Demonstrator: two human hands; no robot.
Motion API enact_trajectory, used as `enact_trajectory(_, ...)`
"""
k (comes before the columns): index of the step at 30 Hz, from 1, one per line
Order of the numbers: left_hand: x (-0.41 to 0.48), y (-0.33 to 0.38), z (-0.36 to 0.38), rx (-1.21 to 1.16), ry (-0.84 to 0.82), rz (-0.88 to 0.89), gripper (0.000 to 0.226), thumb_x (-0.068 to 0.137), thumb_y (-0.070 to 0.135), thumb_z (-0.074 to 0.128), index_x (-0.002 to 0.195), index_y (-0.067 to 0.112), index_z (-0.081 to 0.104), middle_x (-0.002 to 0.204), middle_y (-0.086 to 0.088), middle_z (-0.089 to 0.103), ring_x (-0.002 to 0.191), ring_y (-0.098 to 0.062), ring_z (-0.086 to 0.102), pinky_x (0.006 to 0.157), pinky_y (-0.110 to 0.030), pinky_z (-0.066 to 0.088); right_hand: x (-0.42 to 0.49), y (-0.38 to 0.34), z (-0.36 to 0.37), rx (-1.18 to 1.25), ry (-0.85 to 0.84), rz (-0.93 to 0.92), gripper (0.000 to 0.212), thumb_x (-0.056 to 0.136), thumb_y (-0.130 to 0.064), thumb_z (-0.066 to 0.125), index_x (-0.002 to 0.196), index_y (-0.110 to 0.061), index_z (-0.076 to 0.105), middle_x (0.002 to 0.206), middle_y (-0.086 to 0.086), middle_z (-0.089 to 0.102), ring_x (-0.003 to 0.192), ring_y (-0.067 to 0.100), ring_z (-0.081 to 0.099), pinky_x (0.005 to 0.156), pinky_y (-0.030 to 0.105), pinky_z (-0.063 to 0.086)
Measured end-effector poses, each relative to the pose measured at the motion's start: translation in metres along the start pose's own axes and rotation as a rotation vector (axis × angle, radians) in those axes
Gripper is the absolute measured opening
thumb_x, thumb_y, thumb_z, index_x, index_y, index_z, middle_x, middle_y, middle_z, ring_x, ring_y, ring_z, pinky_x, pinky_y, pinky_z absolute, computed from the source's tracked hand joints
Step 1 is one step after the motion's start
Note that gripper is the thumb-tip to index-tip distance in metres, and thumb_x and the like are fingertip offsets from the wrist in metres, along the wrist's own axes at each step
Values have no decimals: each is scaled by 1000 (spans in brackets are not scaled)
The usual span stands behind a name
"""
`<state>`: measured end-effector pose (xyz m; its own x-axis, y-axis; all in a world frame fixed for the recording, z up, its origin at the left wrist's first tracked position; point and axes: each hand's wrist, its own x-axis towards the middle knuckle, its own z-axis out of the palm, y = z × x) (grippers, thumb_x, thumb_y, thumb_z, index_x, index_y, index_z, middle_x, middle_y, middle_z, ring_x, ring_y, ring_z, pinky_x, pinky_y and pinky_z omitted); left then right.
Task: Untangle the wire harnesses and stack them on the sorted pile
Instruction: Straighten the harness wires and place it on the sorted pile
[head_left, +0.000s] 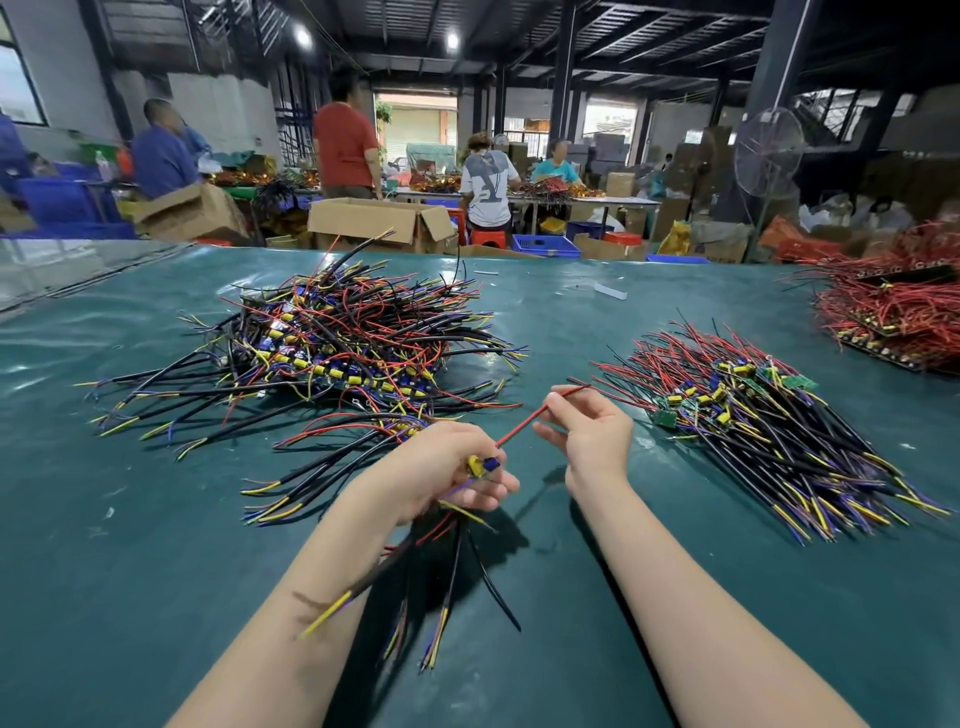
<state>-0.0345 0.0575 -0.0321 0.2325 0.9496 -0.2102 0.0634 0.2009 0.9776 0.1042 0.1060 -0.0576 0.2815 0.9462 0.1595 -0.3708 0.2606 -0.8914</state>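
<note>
— While a small bunch of wire harnesses (452, 525) is gripped in the left hand (441, 467), what is seen of its make-up?

— Thin, flexible leads are seen: black sheathed lengths tipped with yellow and blue cores, fanned out below the fist toward the viewer, one crossing the forearm. A small yellow and blue component (480, 464) is clamped between the thumb and the curled fingers.

— And the right hand (592, 441)?

— One red wire (522, 425) is pinched near its free end between thumb and forefinger, with the other fingers loosely curled. The wire is drawn in a straight line from the left fist up to that pinch, above the table.

— Where are the piles placed?

— A tangled heap (353, 338) is spread just beyond the left hand: red, black, yellow and blue strands are crossed in every direction, with small yellow and blue parts buried among them. The sorted pile (753, 431) is laid to the right of the right hand, its leads combed roughly parallel, red ends pointing away and black sheathed ends pointing near. Small green circuit boards (665, 418) are shown along its middle.

— What is the surface made of?

— The table (156, 519) is covered by a smooth teal sheet with a slight sheen, creased in places. A third mound (893, 312), mostly red strands, is set at the far right, well apart from both hands. Open cardboard boxes (374, 218) and a round wire-guard fan (769, 150) are seen behind.
</note>
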Motion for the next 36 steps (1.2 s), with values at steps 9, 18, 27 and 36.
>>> enact_trajectory(9, 4, -6, 1, 51, 119, 80, 24, 84, 0, 51, 61, 7, 53, 58, -7, 64, 41, -11, 50, 39, -16, 43, 2, -5, -3, 191, 28, 89, 26, 95, -3, 45, 71, -8, 52, 42, 2, 58, 35, 7, 54, 38, 16, 47)
enact_trajectory(18, 5, -5, -4, -81, 112, 63, 15, 86, -11, 48, 81, -3, 60, 47, -12, 58, 38, -18, 51, 36, -16, 36, 1, -10, -3, 227, 8, 42, 24, 97, -11, 42, 78, -12, 56, 45, 1, 60, 36, 11, 55, 38, 18, 47)
enact_trajectory(27, 3, -7, -9, -73, 336, 137, 17, 84, -3, 55, 78, 8, 66, 55, -4, 64, 42, -10, 57, 38, -14, 42, -1, -7, -2, 128, 77, 42, 19, 89, 0, 55, 79, -15, 61, 68, 3, 61, 50, 1, 60, 48, 17, 52)
enact_trajectory(36, 10, -9, -5, -118, 401, 221, 21, 84, -2, 58, 65, 5, 63, 50, -1, 62, 42, -13, 54, 43, -18, 46, -26, 11, 24, 54, -344, 341, 18, 88, -1, 53, 73, -8, 62, 55, 0, 65, 51, 10, 61, 56, 24, 55)
